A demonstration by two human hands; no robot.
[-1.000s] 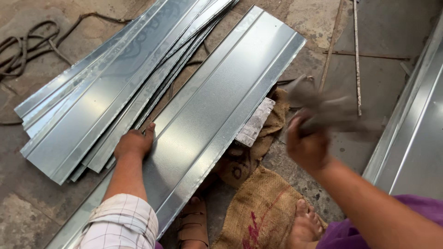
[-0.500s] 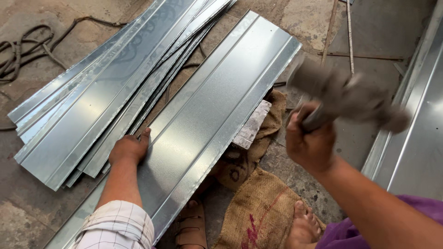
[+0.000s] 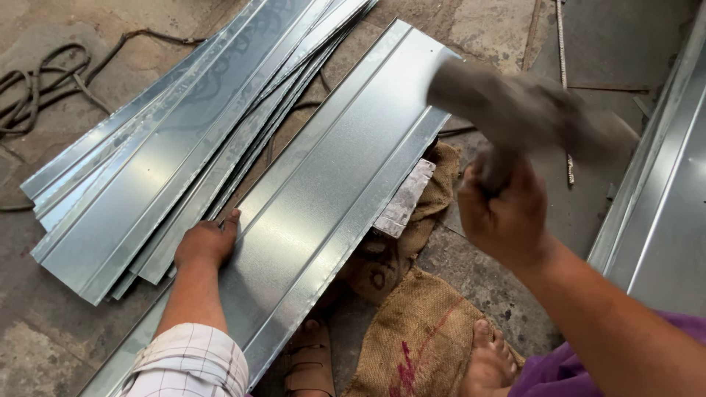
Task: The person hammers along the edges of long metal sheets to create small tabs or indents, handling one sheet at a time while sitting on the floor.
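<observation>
Right hand [image 3: 507,213] grips raised mallet [image 3: 515,110] over sheet's [image 3: 346,176] right edge; sheet runs diagonally; left hand [image 3: 206,242] flat, pinning it.

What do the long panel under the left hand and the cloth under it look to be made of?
Panel: thin sheet metal, probably galvanised steel; grey sheen, faint spangle, folded ribs along its length. Cloth: coarse brown sacking, likely jute; open weave shows, with a red mark. Left hand lies flat on the panel.
</observation>
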